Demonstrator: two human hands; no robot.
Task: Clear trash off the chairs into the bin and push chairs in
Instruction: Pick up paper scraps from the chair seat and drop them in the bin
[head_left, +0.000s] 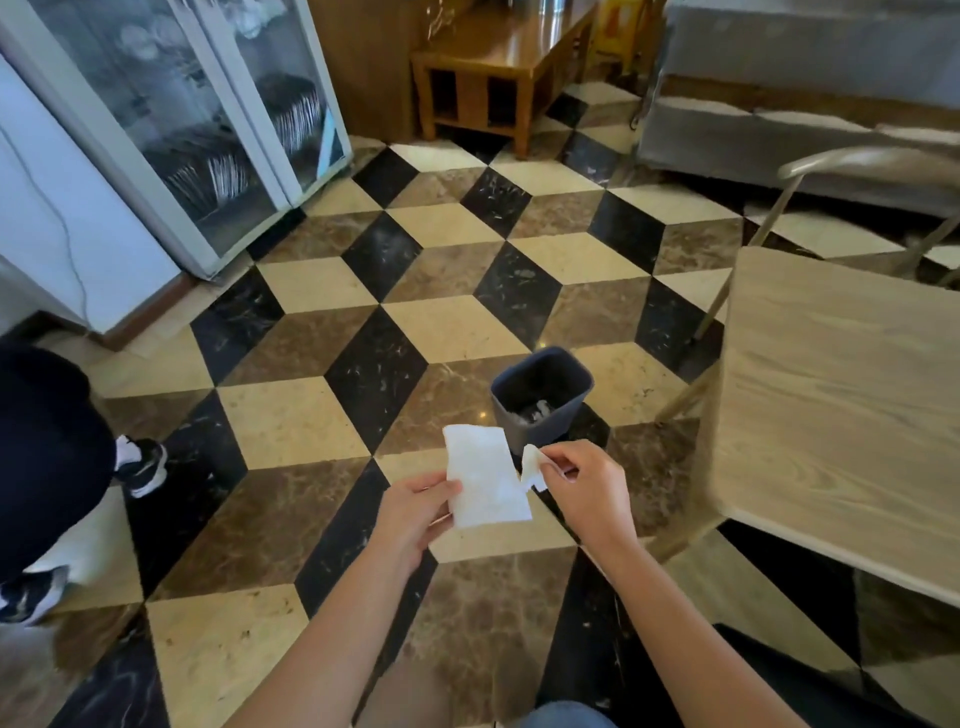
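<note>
My left hand (415, 512) pinches the edge of a flat white paper napkin (485, 480). A smaller crumpled white tissue scrap (532, 465) is held between the fingers of my right hand (584, 488). Both hands hover over the floor, just in front of a small dark grey bin (540, 392) that stands on the tiles and has white trash at its bottom. A chair (857, 166) with a curved back stands at the far right, behind the table.
A light wooden table (841, 395) fills the right side. Another person's dark leg and sneakers (140, 462) are at the left. White glass-door cabinets (208, 130) line the left wall, and a wooden side table (498, 67) stands at the back.
</note>
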